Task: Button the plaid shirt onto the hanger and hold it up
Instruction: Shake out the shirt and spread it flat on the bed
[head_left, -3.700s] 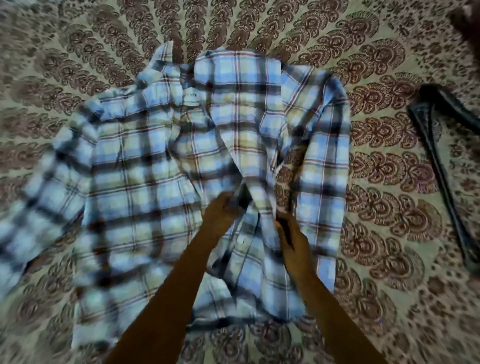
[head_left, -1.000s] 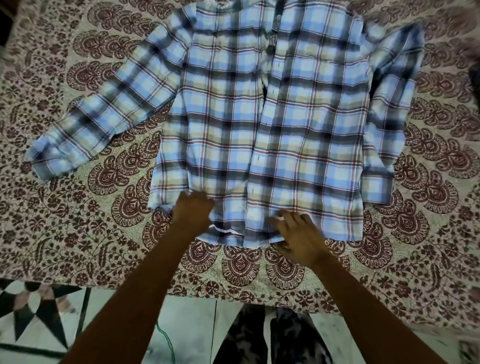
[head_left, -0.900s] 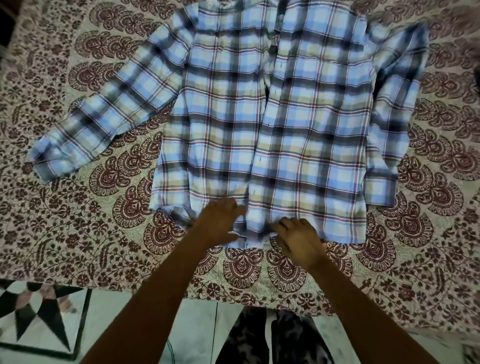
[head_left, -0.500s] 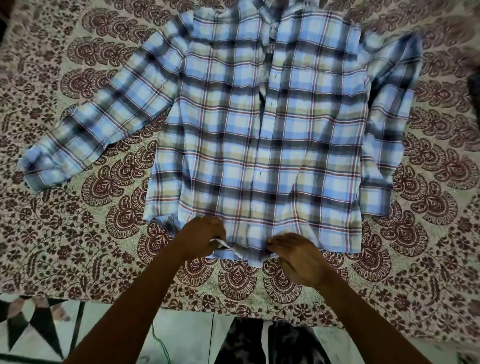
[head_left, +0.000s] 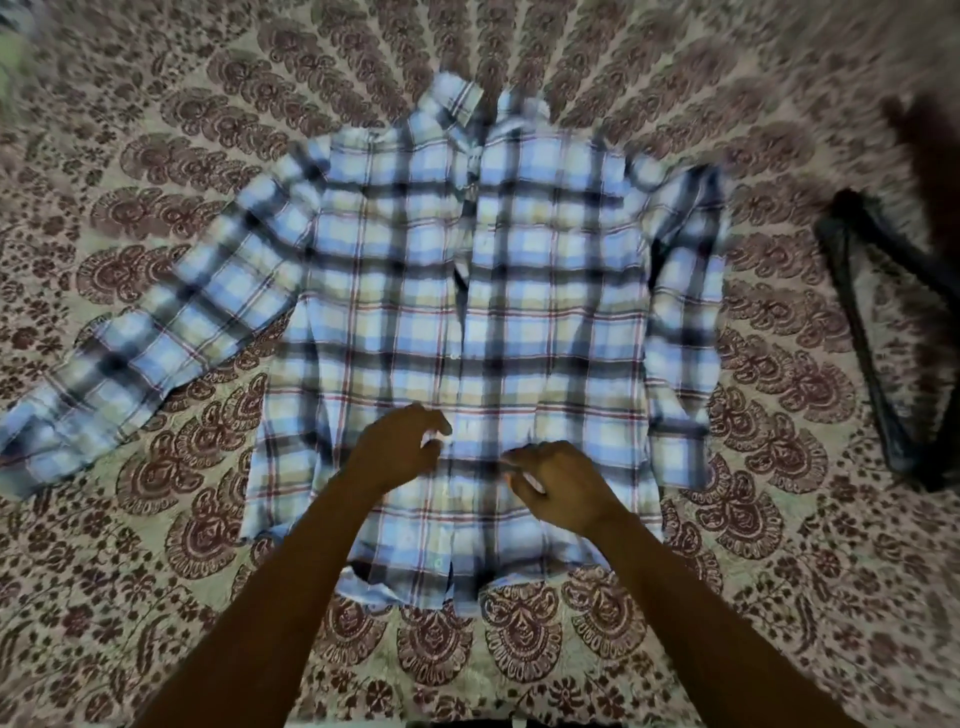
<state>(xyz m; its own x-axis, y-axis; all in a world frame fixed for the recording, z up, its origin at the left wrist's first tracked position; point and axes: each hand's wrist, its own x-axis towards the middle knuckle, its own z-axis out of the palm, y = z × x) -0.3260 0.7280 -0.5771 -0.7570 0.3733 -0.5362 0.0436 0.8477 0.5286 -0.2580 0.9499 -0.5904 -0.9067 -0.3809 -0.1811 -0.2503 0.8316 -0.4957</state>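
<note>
Shirt: blue, yellow and dark plaid cotton shirt (head_left: 467, 322) lies front-up on the patterned maroon bedspread (head_left: 156, 571), under both hands.
Left hand (head_left: 400, 449): fingers curled, seemingly pinching fabric at the placket.
Right hand (head_left: 558, 483): curled likewise, just beside the left.
Hanger: black hanger (head_left: 878, 332) lies well right of the right hand.

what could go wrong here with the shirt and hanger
The hanger lies apart on the bedspread, not inside the plaid shirt; buttoning now may make inserting it harder. The left hand and right hand work the placket in a blurred view, so a button could go into the wrong hole.
</note>
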